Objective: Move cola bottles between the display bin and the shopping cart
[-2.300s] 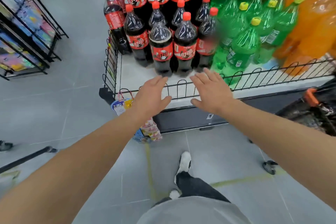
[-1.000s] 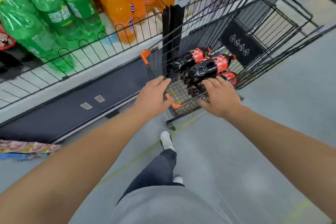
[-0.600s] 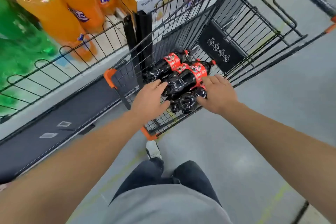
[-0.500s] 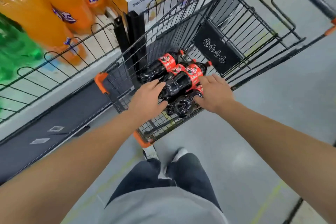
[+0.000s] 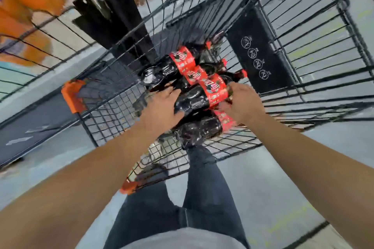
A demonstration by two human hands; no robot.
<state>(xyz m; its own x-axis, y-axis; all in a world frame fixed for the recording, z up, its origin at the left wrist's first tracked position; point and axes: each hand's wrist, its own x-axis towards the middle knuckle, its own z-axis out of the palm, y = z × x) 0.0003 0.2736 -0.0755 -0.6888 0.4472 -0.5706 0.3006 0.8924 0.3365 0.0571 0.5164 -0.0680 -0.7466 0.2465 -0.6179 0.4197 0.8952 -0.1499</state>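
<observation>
- Four or so cola bottles [image 5: 192, 79] are lying on their sides in a heap in the cart [image 5: 113, 111], in the middle of the frame.
- Both hands are reaching down into the cart to the top bottle [image 5: 199, 97], the one lying across the heap.
- The left hand [image 5: 162, 109] is sitting against the fat dark end of that bottle. Its fingers are looking mostly straight, so it seems to be pressing, not gripping yet.
- The right hand [image 5: 241, 103] is sitting at the red label end of the same bottle. Its fingers are curling over the edge of the label, so it looks like it is starting to hold on, but the frame is blurry there and I cannot tell for sure.
- The bin [image 5: 46, 32] with the orange bottles [image 5: 30, 6] is sitting at the upper left of the frame, just beside the cart.
- What could go wrong, I think:
- The bottle is big, round and shiny. It could be slipping out if only the flat left hand is holding it up.
- The heap is loose. Lifting the top bottle could be making the others roll and bump.
- The cart wall is standing high near the hands. The bottle could be knocking on the wires on its way up.
- The cart has wheels, so a hard push could be rolling it away.
</observation>
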